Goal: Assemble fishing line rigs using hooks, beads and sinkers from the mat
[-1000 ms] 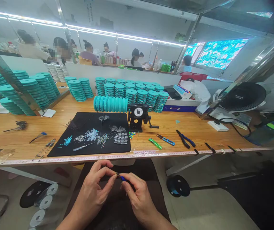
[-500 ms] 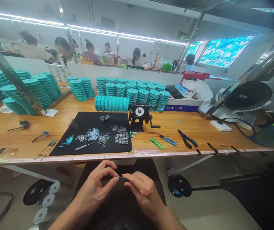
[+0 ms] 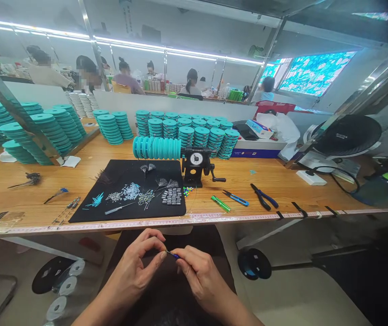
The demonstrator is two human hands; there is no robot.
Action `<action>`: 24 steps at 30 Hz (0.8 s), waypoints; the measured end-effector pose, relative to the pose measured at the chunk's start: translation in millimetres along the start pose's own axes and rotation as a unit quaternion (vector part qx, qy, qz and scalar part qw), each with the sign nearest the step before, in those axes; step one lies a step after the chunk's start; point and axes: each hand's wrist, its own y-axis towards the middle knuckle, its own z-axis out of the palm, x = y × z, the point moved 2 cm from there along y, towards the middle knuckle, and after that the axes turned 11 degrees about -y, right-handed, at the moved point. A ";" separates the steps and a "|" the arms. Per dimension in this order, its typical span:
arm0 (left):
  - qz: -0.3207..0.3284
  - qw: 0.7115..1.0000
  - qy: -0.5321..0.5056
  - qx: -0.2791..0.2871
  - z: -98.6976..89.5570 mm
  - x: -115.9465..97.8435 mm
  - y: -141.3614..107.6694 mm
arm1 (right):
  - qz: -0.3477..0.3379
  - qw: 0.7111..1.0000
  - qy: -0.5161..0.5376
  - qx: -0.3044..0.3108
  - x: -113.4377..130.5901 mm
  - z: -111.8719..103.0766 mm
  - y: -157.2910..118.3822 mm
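Over my lap, just in front of the table edge, my left hand [image 3: 143,260] pinches one end of a small thin dark piece with a blue part [image 3: 172,254] between thumb and index finger. My right hand [image 3: 197,274] closes on its blue end, the fingertips hiding part of it. The piece is too small to name. Beyond my hands a black mat [image 3: 129,170] carries grey cylindrical weights [image 3: 172,196], a pile of small translucent pieces [image 3: 130,191], tiny metal parts [image 3: 145,197], turquoise sticks [image 3: 96,199] and a thin pointed tool [image 3: 119,208].
A black hand-cranked winder [image 3: 196,165] holds turquoise spools [image 3: 158,148]. Stacked spools [image 3: 201,136] stand behind it. Blue thread snips [image 3: 235,198], a green tube [image 3: 220,203] and pliers [image 3: 264,197] lie right. A fan [image 3: 346,135] stands at far right. Several people sit behind the partition.
My right fingers have shifted slightly along the thin piece, and more of its blue part shows. My left hand keeps its pinch. The view has moved slightly.
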 end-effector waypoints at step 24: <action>-0.014 0.998 -0.020 -0.063 24.7 -1.7 -3.3 | 0.058 0.988 0.032 -0.141 -10.6 24.1 -14.0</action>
